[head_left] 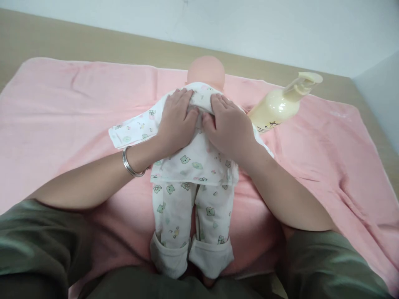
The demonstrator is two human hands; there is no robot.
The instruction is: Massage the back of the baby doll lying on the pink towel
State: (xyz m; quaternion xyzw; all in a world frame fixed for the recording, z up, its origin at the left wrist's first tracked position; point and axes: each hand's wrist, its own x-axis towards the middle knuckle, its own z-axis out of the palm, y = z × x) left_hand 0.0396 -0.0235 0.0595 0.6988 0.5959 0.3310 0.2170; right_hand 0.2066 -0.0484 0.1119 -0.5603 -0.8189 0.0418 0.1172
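Head view: dressed doll [195, 172] lying lengthwise on a pink blanket [77, 104] spread over a desk [102, 45], with bald head [206, 71] toward the wall [233, 29] and turned-up trouser cuffs [170, 255] nearest the wearer's body. Probably face down, to judge from the bare, rounded back of the head, but impossible to confirm from this angle. Left hand [178, 120] and right hand [232, 128] side by side on the upper part of the printed shirt [193, 164], thumbs inward and near each other, other fingers loosely bent toward the shoulders. Between the hands, a raised fold of cloth; whether pinched or merely lying under the fingers, cannot tell. Silver bracelet [126, 162] on the left wrist, near the end of the outstretched shirt sleeve [134, 128]. Just beyond the right hand, a pump bottle [276, 108], slanting in the view, base hidden.

Could press the face, if downward, hard into the blanket by leaning too much weight through both palms. Could drag the shirt up and bunch it at the neck by sliding without easing off. Might snag the thin cloth on the bracelet through a low sweep of the wrist. Might knock over the bottle through an outward swing of the right hand or a tug on the blanket.
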